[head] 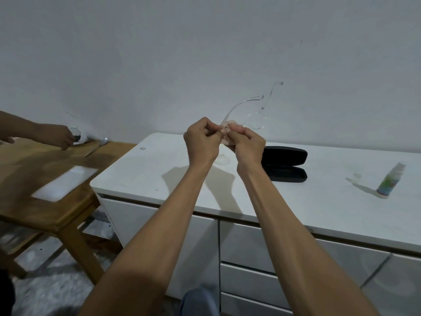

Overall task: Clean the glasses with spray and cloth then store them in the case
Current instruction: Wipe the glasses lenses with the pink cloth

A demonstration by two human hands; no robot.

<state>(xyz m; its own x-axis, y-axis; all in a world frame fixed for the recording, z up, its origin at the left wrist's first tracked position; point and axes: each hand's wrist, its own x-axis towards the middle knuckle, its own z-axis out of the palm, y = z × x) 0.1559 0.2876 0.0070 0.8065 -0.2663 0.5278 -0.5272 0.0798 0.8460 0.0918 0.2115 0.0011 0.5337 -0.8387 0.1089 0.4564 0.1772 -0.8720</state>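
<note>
At the far left, another person's hand (61, 135) reaches over a wooden table (45, 169) with a pale flat sheet (65, 182) on it; this is not part of the task.

Next comes the white cabinet surface (159, 169), smooth and a little glossy, with rounded corners and drawers below. Above its back edge the left hand (201, 142) is held up in the air, its fingers pinched together on the near lens of the glasses (248, 110). The right hand (247, 145) is just beside it, touching, and its fingers are closed on a small pale pink cloth (230, 133), soft and crumpled, which is pressed on the same lens. I think the hands are kept so close so that one can hold the frame steady while the other rubs. The glasses are of clear, thin plastic, hard to see against the wall; the temples are curved and point up and to the right, and the second lens hangs free.

To the right, the black case (286, 164) lies open on the surface, oblong and matte, probably ready to take the glasses afterwards. Further right the spray bottle (390, 181) stands upright, a slim tube with a coloured label, with a small clear cap (357, 176) near it. The storing step is not yet done.
</note>
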